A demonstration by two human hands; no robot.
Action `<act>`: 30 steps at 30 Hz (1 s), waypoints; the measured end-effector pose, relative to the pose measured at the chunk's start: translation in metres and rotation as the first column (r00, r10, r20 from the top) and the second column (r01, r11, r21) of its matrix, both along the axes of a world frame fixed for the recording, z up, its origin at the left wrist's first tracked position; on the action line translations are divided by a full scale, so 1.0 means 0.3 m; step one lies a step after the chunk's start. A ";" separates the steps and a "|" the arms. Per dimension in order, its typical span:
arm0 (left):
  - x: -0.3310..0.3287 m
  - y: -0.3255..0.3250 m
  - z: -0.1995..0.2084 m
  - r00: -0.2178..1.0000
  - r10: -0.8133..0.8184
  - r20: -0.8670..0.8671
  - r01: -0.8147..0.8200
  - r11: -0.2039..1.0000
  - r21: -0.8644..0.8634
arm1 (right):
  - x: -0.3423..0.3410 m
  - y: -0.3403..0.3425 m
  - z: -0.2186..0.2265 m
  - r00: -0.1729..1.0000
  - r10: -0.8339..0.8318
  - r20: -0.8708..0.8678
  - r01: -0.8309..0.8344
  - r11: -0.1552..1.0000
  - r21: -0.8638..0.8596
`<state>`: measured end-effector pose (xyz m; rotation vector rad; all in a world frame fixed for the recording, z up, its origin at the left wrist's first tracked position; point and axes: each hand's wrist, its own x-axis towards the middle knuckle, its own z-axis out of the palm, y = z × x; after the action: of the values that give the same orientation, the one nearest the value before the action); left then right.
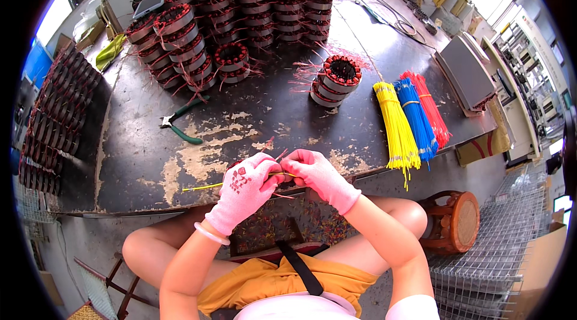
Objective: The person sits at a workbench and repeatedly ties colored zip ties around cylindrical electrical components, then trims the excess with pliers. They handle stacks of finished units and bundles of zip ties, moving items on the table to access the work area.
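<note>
Your left pink-gloved hand (245,184) and right pink-gloved hand (318,177) meet above the near edge of the dark, worn worktop (276,109), fingers closed, pinching a thin yellow wire (203,188) that sticks out leftward. Beyond them stand a grey metal cylinder with red windings (332,90) and, left of it, many similar stacks (259,4); to your right lie yellow, blue and red wire bundles (415,117), to your left green-handled cutters (172,121).
</note>
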<state>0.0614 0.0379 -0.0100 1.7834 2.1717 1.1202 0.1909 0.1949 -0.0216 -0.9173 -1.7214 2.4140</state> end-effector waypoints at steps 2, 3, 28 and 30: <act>0.002 -0.003 -0.012 1.000 0.013 0.018 -0.013 1.000 -0.009 | 0.028 -0.020 0.010 0.998 -0.018 -0.065 0.040 0.930 0.364; -0.001 -0.009 -0.016 0.999 0.025 0.026 -0.025 1.000 -0.013 | 0.039 -0.042 0.041 0.995 -0.012 -0.101 0.064 0.846 0.530; -0.015 -0.022 -0.031 0.997 0.018 0.075 -0.013 0.998 -0.057 | 0.062 -0.019 0.057 0.947 0.320 -0.023 -0.015 0.115 0.993; -0.017 -0.022 -0.038 0.997 0.011 0.071 -0.009 1.000 -0.027 | 0.060 -0.035 0.045 0.941 0.334 -0.052 0.054 0.004 0.999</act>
<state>0.0563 0.0311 -0.0214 1.6966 2.1471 1.1340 0.2090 0.1845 -0.0081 -0.0777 -2.6453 0.5419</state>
